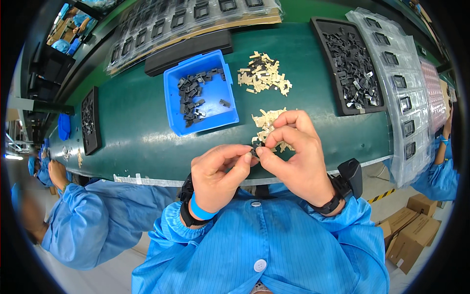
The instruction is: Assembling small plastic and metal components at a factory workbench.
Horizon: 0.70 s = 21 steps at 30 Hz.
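My left hand and my right hand meet over the near edge of the green table. Between their fingertips is a small black plastic part, pinched from both sides. Its finer shape is mostly covered by the fingers. Just behind my right hand lies a pile of small cream-coloured pieces, partly hidden by that hand. A second cream pile, with some dark bits in it, sits farther back. Left of the piles stands a blue bin holding loose black parts.
A black tray heaped with black parts stands at the right, beside clear blister trays. More blister trays and a black foam block lie at the back. A co-worker's blue sleeve and a small black tray are at left.
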Each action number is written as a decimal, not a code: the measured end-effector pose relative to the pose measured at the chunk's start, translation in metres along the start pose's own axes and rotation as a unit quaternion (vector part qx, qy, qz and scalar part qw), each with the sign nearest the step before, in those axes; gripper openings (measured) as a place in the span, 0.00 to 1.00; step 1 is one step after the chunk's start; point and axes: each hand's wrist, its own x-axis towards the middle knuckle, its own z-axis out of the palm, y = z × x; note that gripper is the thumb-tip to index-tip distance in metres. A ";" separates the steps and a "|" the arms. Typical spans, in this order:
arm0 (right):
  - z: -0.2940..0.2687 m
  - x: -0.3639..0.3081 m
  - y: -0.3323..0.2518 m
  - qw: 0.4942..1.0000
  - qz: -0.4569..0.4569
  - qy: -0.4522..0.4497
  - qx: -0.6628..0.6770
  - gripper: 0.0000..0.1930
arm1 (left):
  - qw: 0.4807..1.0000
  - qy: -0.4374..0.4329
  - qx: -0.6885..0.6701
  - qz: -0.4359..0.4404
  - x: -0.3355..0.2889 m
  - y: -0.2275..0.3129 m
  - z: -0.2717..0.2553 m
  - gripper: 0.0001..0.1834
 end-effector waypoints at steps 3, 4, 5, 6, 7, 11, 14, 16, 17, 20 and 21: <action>-0.001 0.000 0.000 1.000 0.002 -0.001 0.004 0.08 | 1.000 -0.003 0.019 0.015 0.000 -0.002 -0.001 0.05; -0.001 0.000 0.000 1.000 0.001 -0.001 0.004 0.08 | 0.999 -0.005 0.026 0.020 0.000 -0.002 -0.001 0.05; -0.002 0.000 -0.001 1.000 0.001 0.000 0.003 0.08 | 0.999 -0.006 0.026 0.021 0.001 -0.003 -0.001 0.05; -0.002 0.000 -0.001 1.000 0.003 0.003 -0.001 0.08 | 1.000 -0.005 0.018 0.020 0.001 -0.003 0.000 0.05; -0.002 -0.001 0.000 1.000 0.006 0.004 -0.006 0.08 | 1.000 -0.002 0.009 0.020 0.001 -0.004 0.000 0.05; -0.002 0.001 0.000 0.999 0.019 0.009 -0.030 0.10 | 0.999 0.006 0.004 0.045 0.000 -0.005 -0.003 0.05; -0.004 0.003 0.003 0.987 0.080 -0.030 0.134 0.10 | 0.997 -0.016 -0.061 -0.036 0.001 0.000 -0.006 0.07; -0.013 0.007 -0.003 0.950 0.183 -0.101 0.233 0.08 | 0.986 -0.046 -0.153 -0.054 0.002 -0.003 -0.007 0.08; -0.013 0.008 -0.003 0.950 0.181 -0.103 0.234 0.08 | 0.986 -0.044 -0.152 -0.053 0.003 -0.004 -0.008 0.08; -0.012 0.009 -0.002 0.944 0.171 -0.141 0.244 0.08 | 0.981 -0.057 -0.178 -0.050 0.002 -0.005 -0.008 0.08; -0.010 0.010 -0.002 0.939 0.176 -0.150 0.256 0.08 | 0.981 -0.061 -0.175 -0.048 0.002 -0.004 -0.008 0.08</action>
